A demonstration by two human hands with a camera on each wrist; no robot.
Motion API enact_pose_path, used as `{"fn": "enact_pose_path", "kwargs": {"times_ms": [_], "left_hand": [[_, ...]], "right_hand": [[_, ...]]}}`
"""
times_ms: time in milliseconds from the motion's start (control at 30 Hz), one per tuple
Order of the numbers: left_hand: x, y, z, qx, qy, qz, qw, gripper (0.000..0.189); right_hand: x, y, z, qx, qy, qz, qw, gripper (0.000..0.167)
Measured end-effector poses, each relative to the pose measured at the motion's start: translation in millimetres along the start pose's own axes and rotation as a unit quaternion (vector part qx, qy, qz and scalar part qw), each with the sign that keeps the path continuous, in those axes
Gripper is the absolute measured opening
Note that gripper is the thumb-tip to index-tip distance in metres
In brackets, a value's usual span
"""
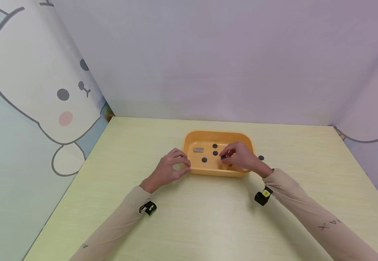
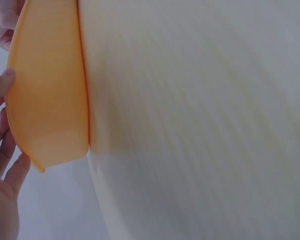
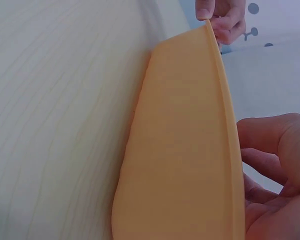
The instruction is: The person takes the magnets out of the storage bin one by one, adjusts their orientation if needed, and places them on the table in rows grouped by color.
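An orange plastic tray (image 1: 218, 173) stands on the table. My left hand (image 1: 175, 165) pinches its near left corner, thumb and fingers at the rim; the left wrist view shows this hand (image 2: 5, 185) at the tray's edge. My right hand (image 1: 240, 156) reaches over the right part of the tray and pinches a small black disc (image 1: 223, 157) between thumb and fingers. Inside lie several more discs, among them one disc (image 1: 204, 160) near the front, and a small grey rectangular bar (image 1: 198, 149). In the right wrist view, the tray wall (image 3: 180, 135) hides the right fingertips.
Another black disc (image 1: 261, 157) lies on the table just right of the tray. The pale wooden table (image 1: 202, 221) ends at a plain light wall (image 1: 208, 65) behind. Side panels with cartoon drawings (image 1: 45, 90) border the left and right. Each sleeve carries a small black wrist camera (image 1: 262, 196).
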State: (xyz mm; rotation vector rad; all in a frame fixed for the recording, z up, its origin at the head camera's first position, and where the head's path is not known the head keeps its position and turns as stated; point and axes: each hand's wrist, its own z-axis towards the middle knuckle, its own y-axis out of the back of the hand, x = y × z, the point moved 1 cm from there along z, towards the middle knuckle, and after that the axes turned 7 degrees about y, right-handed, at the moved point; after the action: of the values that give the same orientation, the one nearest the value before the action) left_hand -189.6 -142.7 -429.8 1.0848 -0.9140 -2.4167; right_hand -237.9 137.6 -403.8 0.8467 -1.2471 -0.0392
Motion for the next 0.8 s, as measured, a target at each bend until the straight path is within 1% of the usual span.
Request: {"fn": "enact_pose_path", "kwargs": {"times_ms": [167, 467, 800], "left_hand": [[-0.9, -0.2, -0.2, -0.003, -0.004, -0.001, 1.0, 0.013], [-0.3, 0.1, 1.3, -0.005, -0.015, 0.005, 0.9999, 0.013], [0.8, 0.2, 0.4, 0.0, -0.003, 0.002, 1.0, 0.013]], "right_hand": [[2.5, 4.2, -3.1, -0.001, 0.016, 0.002, 0.9999, 0.015], [4.3, 10.2, -8.2, -0.002, 0.046, -0.014, 0.9989, 0.016], [8.3, 16.9, -16.3, 0.008, 0.029, 0.003, 0.9995, 0.018]]}}
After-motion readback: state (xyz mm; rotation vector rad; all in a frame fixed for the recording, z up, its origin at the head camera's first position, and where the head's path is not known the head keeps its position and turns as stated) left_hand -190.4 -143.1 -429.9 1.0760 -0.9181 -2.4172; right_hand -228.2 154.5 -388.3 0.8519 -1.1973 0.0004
